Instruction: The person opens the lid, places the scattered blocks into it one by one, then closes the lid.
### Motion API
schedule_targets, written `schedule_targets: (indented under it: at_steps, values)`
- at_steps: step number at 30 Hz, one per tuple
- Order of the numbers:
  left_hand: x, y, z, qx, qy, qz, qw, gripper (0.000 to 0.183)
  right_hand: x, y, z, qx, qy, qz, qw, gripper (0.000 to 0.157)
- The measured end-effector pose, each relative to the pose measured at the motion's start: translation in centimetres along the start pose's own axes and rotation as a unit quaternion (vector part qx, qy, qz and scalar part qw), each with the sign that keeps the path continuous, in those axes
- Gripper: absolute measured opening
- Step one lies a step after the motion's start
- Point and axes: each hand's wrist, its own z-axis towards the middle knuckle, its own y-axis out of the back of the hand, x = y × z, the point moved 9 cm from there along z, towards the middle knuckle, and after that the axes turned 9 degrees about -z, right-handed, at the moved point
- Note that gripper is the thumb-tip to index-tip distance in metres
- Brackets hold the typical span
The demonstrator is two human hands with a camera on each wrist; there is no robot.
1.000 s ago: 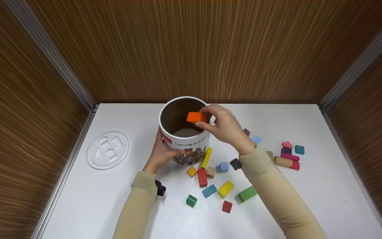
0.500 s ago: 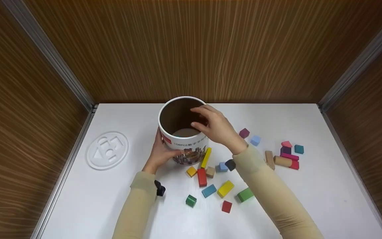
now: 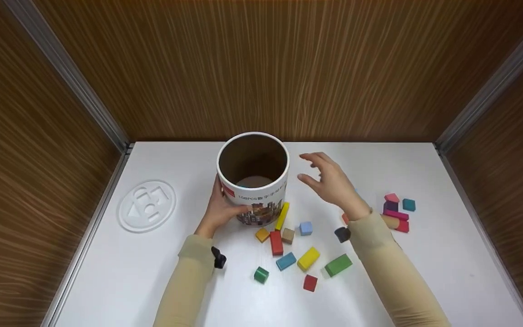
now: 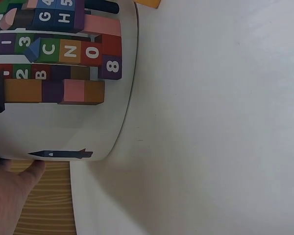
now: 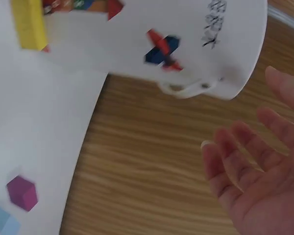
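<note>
A tall white bucket (image 3: 253, 193) with printed toy-block pictures stands upright with its mouth uncovered. Its dark inside shows a pale bottom and a sliver of blue near the front rim. My left hand (image 3: 219, 210) grips the bucket's left side, thumb across the front and the other fingers partly hidden by the wall. In the left wrist view, part of that left hand (image 4: 12, 196) touches the white wall. To the right of the bucket, my right hand (image 3: 332, 184) hovers with fingers spread apart. The right wrist view shows this right hand (image 5: 257, 171) holding nothing.
In front lie a yellow stick (image 3: 282, 216), red block (image 3: 277, 243), yellow block (image 3: 308, 259), green block (image 3: 338, 265) and several smaller ones. More blocks, including a teal one (image 3: 409, 205), lie right, partly behind my arm. A white shape board (image 3: 147, 205) lies left. Wooden panels (image 3: 261, 68) surround the table.
My right hand has let go of an orange block over the bucket's mouth and moved away to the right. The block is out of sight. My left hand stays on the bucket.
</note>
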Motion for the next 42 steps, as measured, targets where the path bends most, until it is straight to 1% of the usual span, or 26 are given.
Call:
schedule_targets:
  at_steps: [3,5,9,12,17,18,21,30,34,40,42]
  values:
    - [0.0,0.0,-0.1,-0.002,-0.001,-0.004,1.0000,0.140,-2.1,-0.8,-1.0,0.031,-0.031,-0.033,0.999,0.057]
    - [0.0,0.0,-0.1,-0.003,0.000,-0.007,1.0000,0.140,-3.6,-1.5,-1.8,0.057,-0.055,-0.051,0.996,0.061]
    - [0.1,-0.1,0.0,-0.003,-0.001,-0.008,1.0000,0.140,-7.0,-2.8,-3.5,0.101,-0.112,-0.060,0.987,0.067]
    - [0.1,-0.1,-0.1,-0.005,0.001,-0.008,1.0000,0.139,-9.8,-3.6,-4.9,0.121,-0.157,-0.059,0.978,0.065]
    - [0.2,-0.1,-0.2,-0.004,0.005,-0.017,0.9998,0.134,-13.9,-4.1,-7.3,0.148,-0.235,-0.064,0.959,0.071]
    - [0.2,-0.1,-0.2,-0.002,0.006,-0.018,0.9998,0.132,-14.5,-4.1,-7.7,0.154,-0.245,-0.065,0.955,0.074]
    - [0.2,-0.1,-0.3,-0.004,0.009,-0.013,0.9999,0.133,-15.9,-4.1,-8.8,0.161,-0.265,-0.061,0.949,0.074]
    - [0.2,-0.2,-0.2,-0.009,0.018,-0.008,0.9998,0.134,-18.5,-4.1,-10.6,0.156,-0.284,-0.040,0.945,0.070]
    - [0.3,-0.2,-0.2,-0.010,0.019,-0.011,0.9997,0.133,-18.9,-4.1,-11.0,0.161,-0.268,-0.048,0.949,0.062]
    - [0.5,0.0,-0.3,-0.012,0.027,-0.008,0.9995,0.134,-18.8,-5.0,-11.2,0.176,-0.255,-0.031,0.950,0.051]
    - [0.4,0.0,-0.3,-0.011,0.024,-0.005,0.9996,0.136,-18.4,-5.3,-11.0,0.176,-0.235,-0.047,0.955,0.050]
